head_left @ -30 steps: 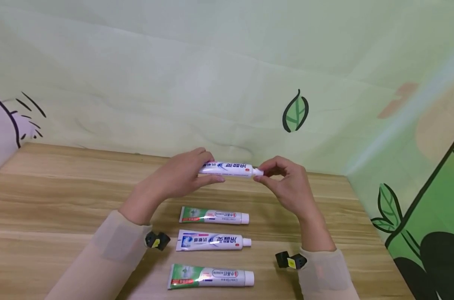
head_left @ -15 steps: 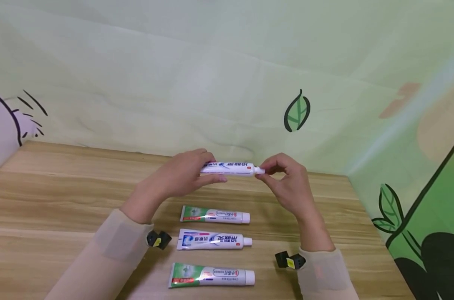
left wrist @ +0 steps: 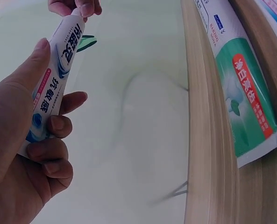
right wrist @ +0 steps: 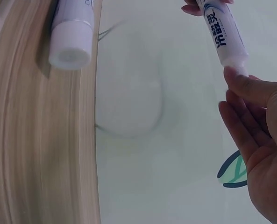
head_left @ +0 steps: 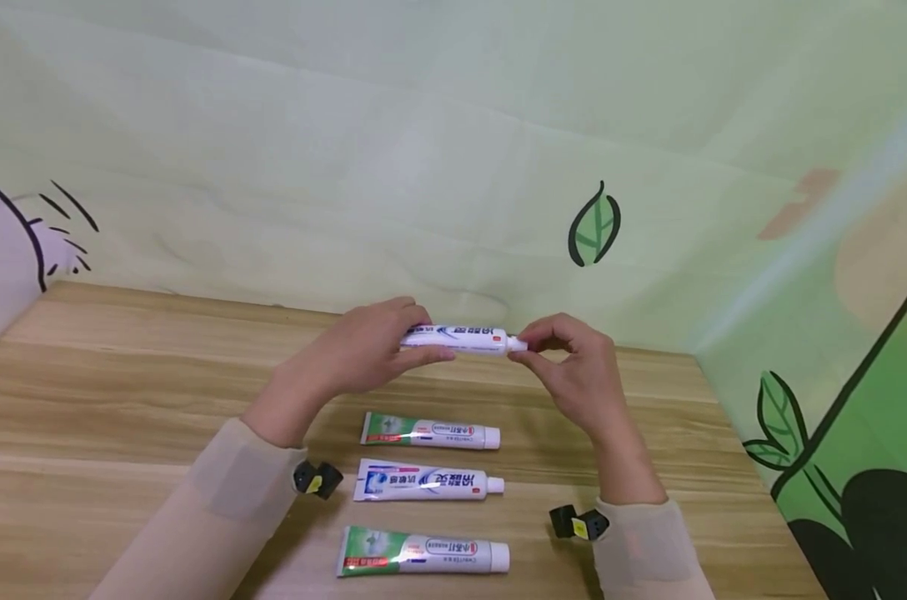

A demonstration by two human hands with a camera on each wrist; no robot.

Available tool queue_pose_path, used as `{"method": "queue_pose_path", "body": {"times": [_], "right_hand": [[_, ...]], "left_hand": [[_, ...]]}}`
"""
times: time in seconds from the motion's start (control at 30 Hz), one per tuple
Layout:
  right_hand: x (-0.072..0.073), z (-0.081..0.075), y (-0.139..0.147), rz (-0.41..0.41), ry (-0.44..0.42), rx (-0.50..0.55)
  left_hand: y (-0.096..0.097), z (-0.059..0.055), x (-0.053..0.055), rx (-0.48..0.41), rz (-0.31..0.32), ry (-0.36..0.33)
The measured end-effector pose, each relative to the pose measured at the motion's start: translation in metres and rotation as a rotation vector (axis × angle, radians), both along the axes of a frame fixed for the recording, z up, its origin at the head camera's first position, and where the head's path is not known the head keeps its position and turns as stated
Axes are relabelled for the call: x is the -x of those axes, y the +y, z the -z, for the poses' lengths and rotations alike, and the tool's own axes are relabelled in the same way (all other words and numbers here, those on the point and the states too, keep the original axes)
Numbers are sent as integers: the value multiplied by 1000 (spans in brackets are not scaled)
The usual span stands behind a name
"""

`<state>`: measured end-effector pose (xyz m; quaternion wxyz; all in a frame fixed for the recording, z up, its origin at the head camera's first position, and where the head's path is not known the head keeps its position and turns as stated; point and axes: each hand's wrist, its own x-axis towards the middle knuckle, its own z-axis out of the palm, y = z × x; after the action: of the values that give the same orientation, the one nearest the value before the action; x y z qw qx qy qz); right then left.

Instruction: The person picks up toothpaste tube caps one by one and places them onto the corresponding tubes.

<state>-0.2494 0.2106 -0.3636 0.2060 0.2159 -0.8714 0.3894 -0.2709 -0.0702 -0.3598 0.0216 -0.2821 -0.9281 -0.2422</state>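
Observation:
A white and blue toothpaste tube (head_left: 464, 338) is held level above the far part of the table. My left hand (head_left: 367, 346) grips its body, the fingers wrapped round it in the left wrist view, where the printed tube (left wrist: 59, 70) points up to the right hand. Thumb and fingertips of my right hand (head_left: 577, 367) pinch the small white cap (head_left: 517, 343) at the tube's right end. In the right wrist view the right hand (right wrist: 264, 126) has its thumb on the cap, which is mostly hidden.
On the wooden table (head_left: 161, 367) lie a green and white toothpaste tube (head_left: 431, 431), a white and blue one (head_left: 431, 481) and a nearer green and white one (head_left: 423, 552), in a column with caps to the right. A pale printed backdrop (head_left: 348, 167) stands behind the table.
Hardly anything differs: my right hand has shifted slightly at the cap, its fingers still pinching it. The left hand and the tubes on the table stay put.

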Motion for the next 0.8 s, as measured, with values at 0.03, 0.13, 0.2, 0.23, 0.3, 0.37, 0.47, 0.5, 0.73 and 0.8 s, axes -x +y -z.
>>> {"method": "queue_pose_path", "body": {"times": [0.03, 0.13, 0.2, 0.23, 0.3, 0.37, 0.47, 0.5, 0.73, 0.8], "right_hand": [[-1, 0, 1, 5, -22, -5], [-2, 0, 3, 15, -92, -22], [-2, 0, 4, 19, -132, -36], [-2, 0, 4, 20, -148, -42], [-2, -1, 5, 20, -173, -50], [-2, -1, 6, 17, -191, -56], [-2, 0, 7, 2, -216, -58], [-2, 0, 8, -6, -223, -56], [-1, 0, 8, -38, -248, -24], [0, -1, 7, -39, -251, -18]], "left_hand": [[0, 0, 0, 4, -1, 3], [0, 1, 0, 17, 0, 14], [1, 1, 0, 26, 0, 26], [1, 1, 0, 28, 1, 31], [1, 1, 0, 31, 3, 42], [2, 0, 1, 31, 5, 50], [2, 1, 0, 35, 6, 52], [2, 1, 0, 36, 5, 52], [1, 1, 1, 33, -3, 50], [0, 0, 1, 33, -14, 48]]}}
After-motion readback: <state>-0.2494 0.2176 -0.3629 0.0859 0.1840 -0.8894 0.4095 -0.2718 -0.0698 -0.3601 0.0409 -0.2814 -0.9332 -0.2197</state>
